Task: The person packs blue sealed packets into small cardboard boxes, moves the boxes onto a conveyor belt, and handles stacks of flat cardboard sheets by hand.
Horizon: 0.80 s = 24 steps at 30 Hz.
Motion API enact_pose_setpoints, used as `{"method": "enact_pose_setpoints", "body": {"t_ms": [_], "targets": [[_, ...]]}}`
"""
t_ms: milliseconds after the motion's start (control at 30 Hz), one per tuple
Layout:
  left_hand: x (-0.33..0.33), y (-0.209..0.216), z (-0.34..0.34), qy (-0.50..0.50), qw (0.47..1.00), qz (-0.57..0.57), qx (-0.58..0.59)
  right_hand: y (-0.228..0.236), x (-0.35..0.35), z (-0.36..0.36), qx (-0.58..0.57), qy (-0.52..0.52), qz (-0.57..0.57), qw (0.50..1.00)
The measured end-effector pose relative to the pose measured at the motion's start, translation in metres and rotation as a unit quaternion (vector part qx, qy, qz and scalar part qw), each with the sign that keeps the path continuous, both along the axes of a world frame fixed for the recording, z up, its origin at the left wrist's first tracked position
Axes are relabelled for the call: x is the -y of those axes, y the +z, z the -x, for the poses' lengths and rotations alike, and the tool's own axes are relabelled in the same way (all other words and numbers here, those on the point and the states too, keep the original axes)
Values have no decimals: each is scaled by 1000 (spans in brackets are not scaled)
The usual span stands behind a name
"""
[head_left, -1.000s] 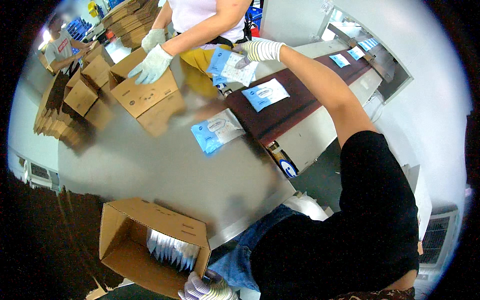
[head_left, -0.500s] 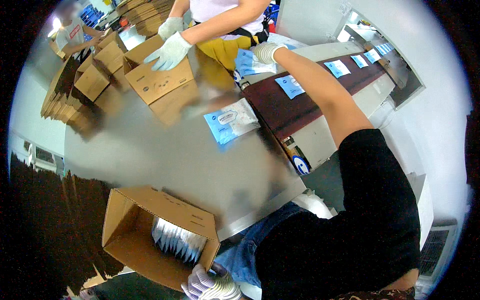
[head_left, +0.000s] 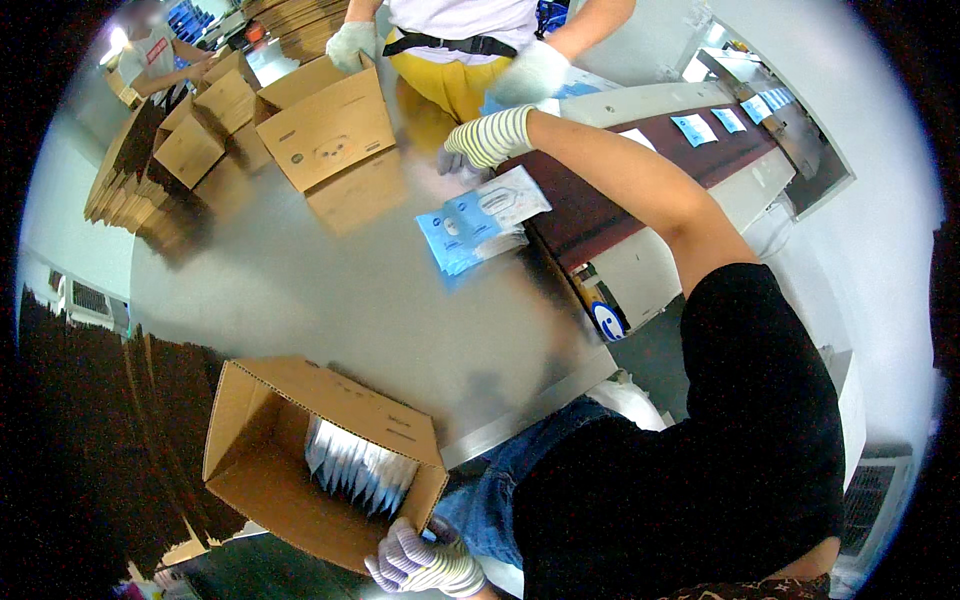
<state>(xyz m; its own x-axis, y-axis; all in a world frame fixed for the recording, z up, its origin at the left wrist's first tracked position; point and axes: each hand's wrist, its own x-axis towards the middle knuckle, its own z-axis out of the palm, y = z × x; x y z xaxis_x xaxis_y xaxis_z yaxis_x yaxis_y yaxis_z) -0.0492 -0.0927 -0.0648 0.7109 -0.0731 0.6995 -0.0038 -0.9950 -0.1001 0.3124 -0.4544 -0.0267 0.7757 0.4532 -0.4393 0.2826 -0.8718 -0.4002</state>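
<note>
My left hand (head_left: 425, 560), in a striped knit glove, grips the near rim of an open cardboard box (head_left: 380, 405) at the table's front edge. The box lies tipped with its mouth toward me; a row of blue-and-white flat packets (head_left: 362, 465) stands inside. My right arm stretches across the conveyor. My right hand (head_left: 490, 140), also in a striped glove, hangs just beyond a small stack of blue-and-white packets (head_left: 480, 220) on the table. Its fingers point down and are blurred; whether they hold anything is not clear.
A conveyor (head_left: 610, 205) with a dark red belt carries packets from a wall opening. Across the table, a co-worker's gloved hand (head_left: 352, 46) touches another open box (head_left: 330, 130); the other glove (head_left: 530, 75) is near packets. Flattened cardboard (head_left: 150, 430) stands at left.
My right hand has moved left and nearer, from the belt's far side to the packet stack, which now has another packet on top. The co-worker's one hand has shifted right, toward the conveyor.
</note>
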Motion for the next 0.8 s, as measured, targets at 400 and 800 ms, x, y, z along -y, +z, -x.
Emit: {"method": "enact_pose_setpoints", "body": {"t_ms": [400,800], "targets": [[-4,-17,7,8,1000,-20,-11,-57,-57,49,-102,74,1,992],[-9,-19,10,9,1000,-8,-24,-80,-133,122,150,46,63,986]]}}
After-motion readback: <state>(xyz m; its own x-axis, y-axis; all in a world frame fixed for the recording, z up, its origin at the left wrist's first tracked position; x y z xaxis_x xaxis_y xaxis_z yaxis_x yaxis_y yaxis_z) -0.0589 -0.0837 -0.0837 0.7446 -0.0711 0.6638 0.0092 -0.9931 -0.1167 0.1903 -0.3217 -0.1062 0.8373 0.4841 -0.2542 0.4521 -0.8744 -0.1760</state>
